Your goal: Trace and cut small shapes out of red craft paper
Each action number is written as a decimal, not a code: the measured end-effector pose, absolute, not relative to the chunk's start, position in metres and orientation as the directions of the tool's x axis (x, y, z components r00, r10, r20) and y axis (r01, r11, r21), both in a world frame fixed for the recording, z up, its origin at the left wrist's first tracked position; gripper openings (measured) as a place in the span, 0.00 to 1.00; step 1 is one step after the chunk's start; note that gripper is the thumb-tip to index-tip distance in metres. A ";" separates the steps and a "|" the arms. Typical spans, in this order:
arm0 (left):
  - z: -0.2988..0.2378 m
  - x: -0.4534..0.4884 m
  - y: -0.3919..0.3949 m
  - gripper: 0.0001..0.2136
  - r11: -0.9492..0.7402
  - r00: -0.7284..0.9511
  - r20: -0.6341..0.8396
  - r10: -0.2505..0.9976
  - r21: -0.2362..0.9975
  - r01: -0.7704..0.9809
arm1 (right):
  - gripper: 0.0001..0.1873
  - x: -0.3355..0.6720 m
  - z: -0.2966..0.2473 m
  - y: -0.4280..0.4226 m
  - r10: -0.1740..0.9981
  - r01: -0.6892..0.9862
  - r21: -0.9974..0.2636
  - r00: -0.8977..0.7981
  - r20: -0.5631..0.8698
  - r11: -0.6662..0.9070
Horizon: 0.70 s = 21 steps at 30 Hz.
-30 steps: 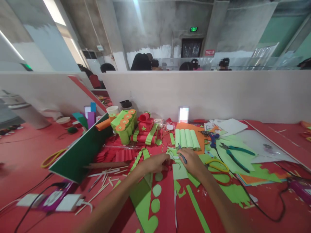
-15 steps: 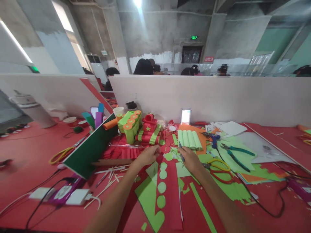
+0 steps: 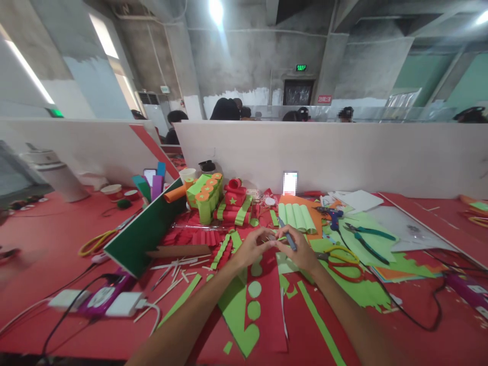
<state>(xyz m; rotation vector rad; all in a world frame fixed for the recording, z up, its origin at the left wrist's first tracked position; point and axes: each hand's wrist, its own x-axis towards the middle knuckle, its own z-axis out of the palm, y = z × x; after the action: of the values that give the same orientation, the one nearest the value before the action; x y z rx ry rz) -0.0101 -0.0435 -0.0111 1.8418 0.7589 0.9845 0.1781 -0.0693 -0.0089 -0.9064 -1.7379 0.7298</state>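
My left hand [image 3: 254,248] and my right hand [image 3: 300,250] meet at the fingertips above the middle of the table. A slim blue-grey pen-like tool [image 3: 290,241] is held in my right hand, slanting across its fingers. The left fingers are pinched together; a bit of green paper [image 3: 281,238] shows between the two hands, mostly covered by fingers. Below them lies a red paper strip [image 3: 275,315] with several pale green paper discs [image 3: 253,310] along its left side. A larger green paper sheet [image 3: 234,310] lies beside and partly under it.
Yellow-and-red-handled scissors [image 3: 345,264], green-handled pliers [image 3: 368,236] and a blue glue gun [image 3: 335,218] lie at right. Green paper rolls [image 3: 297,217] and red-and-green paper models [image 3: 232,203] stand behind. A green board [image 3: 145,236] leans at left near a purple power strip [image 3: 104,295].
My left hand has moved right, from apart to touching my right hand. Green strips at left, earlier behind my left arm, now show. The right hand still holds the pen-like tool.
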 end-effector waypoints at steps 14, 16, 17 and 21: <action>-0.022 -0.015 -0.034 0.12 -0.518 0.455 0.353 0.818 0.795 0.314 | 0.22 0.196 -0.005 -0.060 0.929 0.001 -0.938 -0.138 0.344 0.347; -0.023 -0.016 -0.033 0.11 -0.549 0.474 0.359 0.804 0.755 0.359 | 0.22 0.196 -0.009 -0.057 0.939 0.033 -0.945 -0.130 0.320 0.326; -0.023 -0.017 -0.033 0.11 -0.558 0.482 0.359 0.800 0.741 0.374 | 0.22 0.195 -0.010 -0.056 0.941 0.051 -0.946 -0.129 0.313 0.321; -0.022 -0.016 -0.034 0.11 -0.576 0.515 0.347 0.784 0.717 0.393 | 0.21 0.192 -0.013 -0.054 0.940 0.091 -0.941 -0.134 0.313 0.326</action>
<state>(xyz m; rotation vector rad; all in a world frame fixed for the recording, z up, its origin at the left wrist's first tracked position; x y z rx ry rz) -0.0158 -0.0339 -0.0222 2.1905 0.9569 0.9018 0.1919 -0.0538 -0.0131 -0.9822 -1.5145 0.9896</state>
